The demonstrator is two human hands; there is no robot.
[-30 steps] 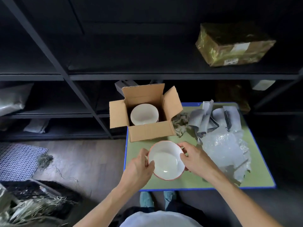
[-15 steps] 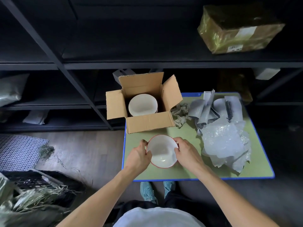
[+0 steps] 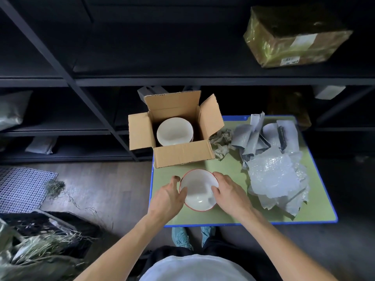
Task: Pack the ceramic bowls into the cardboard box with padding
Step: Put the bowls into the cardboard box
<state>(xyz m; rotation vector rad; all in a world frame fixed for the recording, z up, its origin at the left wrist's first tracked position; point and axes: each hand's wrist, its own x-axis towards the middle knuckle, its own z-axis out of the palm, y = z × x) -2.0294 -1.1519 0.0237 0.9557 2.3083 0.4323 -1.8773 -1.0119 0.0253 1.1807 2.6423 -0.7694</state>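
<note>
A white ceramic bowl with a red rim [image 3: 197, 187] is held over the near left part of the green table [image 3: 227, 173]. My left hand [image 3: 169, 196] grips its left side and my right hand [image 3: 228, 192] grips its right side, thumb over the rim. Just beyond it stands an open cardboard box [image 3: 182, 157], flaps spread, with another white bowl [image 3: 174, 131] inside. Clear bubble wrap [image 3: 274, 175] lies to the right of my hands.
Grey padded sheets [image 3: 255, 134] and crumpled paper [image 3: 222, 141] lie behind the bubble wrap. Dark metal shelving [image 3: 182, 81] runs along the back, with a taped parcel [image 3: 294, 37] on top. A crate of straw [image 3: 40, 236] sits on the floor at left.
Both hands have carried the red-rimmed bowl away from me, towards the box; it now sits smaller and farther up the table.
</note>
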